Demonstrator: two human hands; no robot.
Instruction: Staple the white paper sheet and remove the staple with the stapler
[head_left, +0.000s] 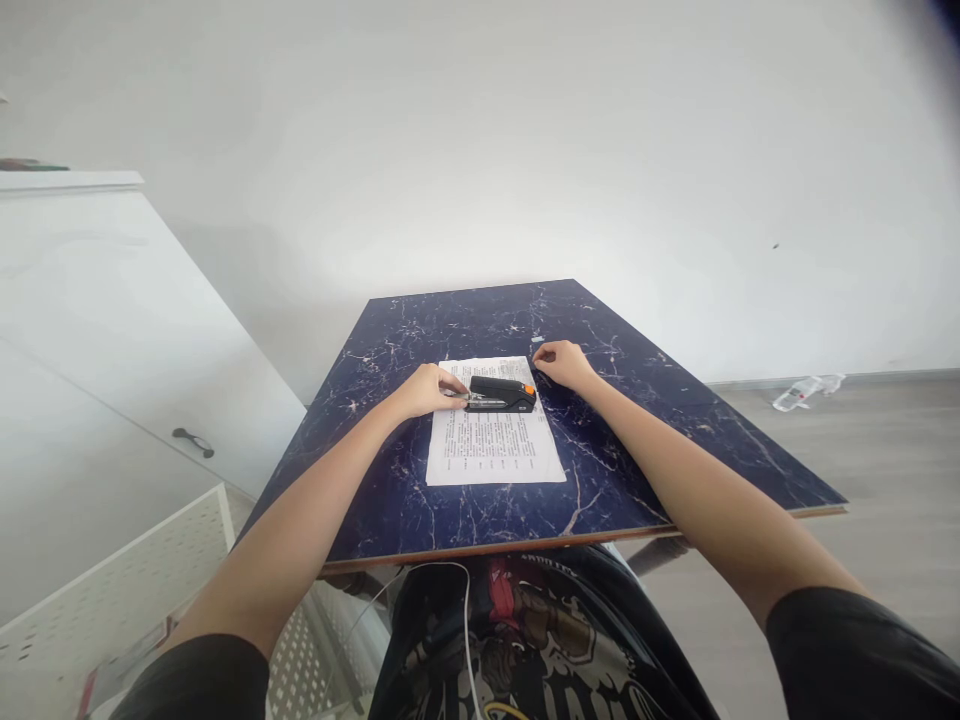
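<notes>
A printed sheet of paper [495,445] lies on a dark blue marble-patterned tabletop [645,400]. Across the sheet's upper part lies a black stapler [501,394] with an orange tip at its right end. My left hand [429,389] rests at the stapler's left end, fingers curled and pinching its metal front. My right hand [562,364] sits at the paper's top right corner, fingers curled down onto the table beside the orange tip; whether it holds the corner is unclear.
A white cabinet [112,360] with a dark handle [193,441] stands to the left. Below it is a white perforated panel [112,590]. A crushed plastic bottle [806,391] lies on the grey floor at right. A white wall is behind the table.
</notes>
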